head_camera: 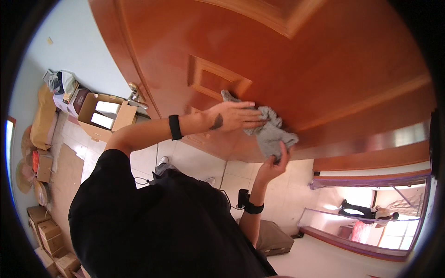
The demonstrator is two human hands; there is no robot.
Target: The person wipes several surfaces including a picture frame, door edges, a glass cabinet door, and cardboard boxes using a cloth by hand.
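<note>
My left hand [234,117] lies flat over a crumpled grey cloth [273,137], pressing it against the face of a glossy reddish-brown panelled wooden door [313,76]. Part of the cloth sticks out above the hand beside a small raised panel frame [222,74]. At the cloth's lower end, my right hand [274,165] holds the hanging portion between thumb and fingers. Black bands circle both wrists, and a small dark device is attached at the right one.
A metal door handle [137,96] projects at the left. Beyond it stands an open cardboard box [104,116] with white items inside. Stacked cartons [52,236] line the lower left. A brown case-like object [274,238] is behind my right arm. Another person [368,211] is visible through an opening.
</note>
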